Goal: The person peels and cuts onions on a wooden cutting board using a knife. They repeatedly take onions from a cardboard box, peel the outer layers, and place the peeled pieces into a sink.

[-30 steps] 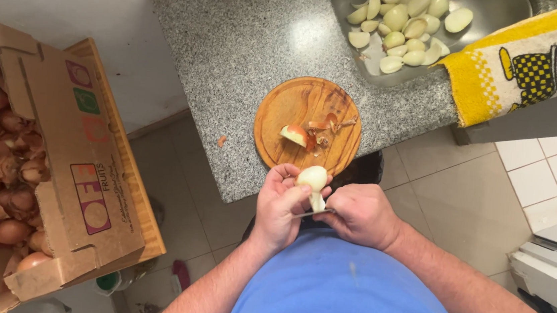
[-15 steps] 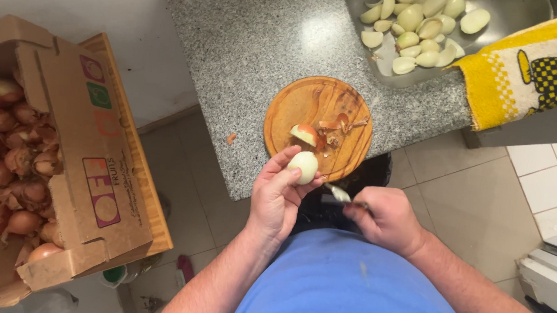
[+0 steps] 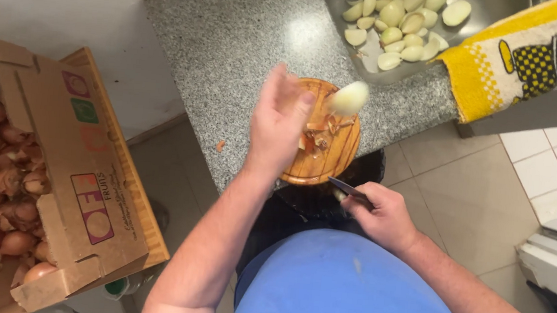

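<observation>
Since half a second ago our left hand [image 3: 282, 120] has risen over the round wooden board [image 3: 324, 137], fingers spread, and the peeled onion [image 3: 349, 98] now blurs just right of it, apart from the fingertips. Our right hand [image 3: 381, 216] grips a small knife [image 3: 346, 188] near the board's near edge. Far right, peeled onions lie in a metal bowl [image 3: 493, 7].

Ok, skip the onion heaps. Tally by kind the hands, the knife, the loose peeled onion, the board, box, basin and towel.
Hands: 2, the left hand and the right hand
knife: 1
peeled onion, blurred, clear of the left hand: 1
wooden board: 1
cardboard box: 1
metal basin: 1
yellow towel: 1
Total: 8
</observation>
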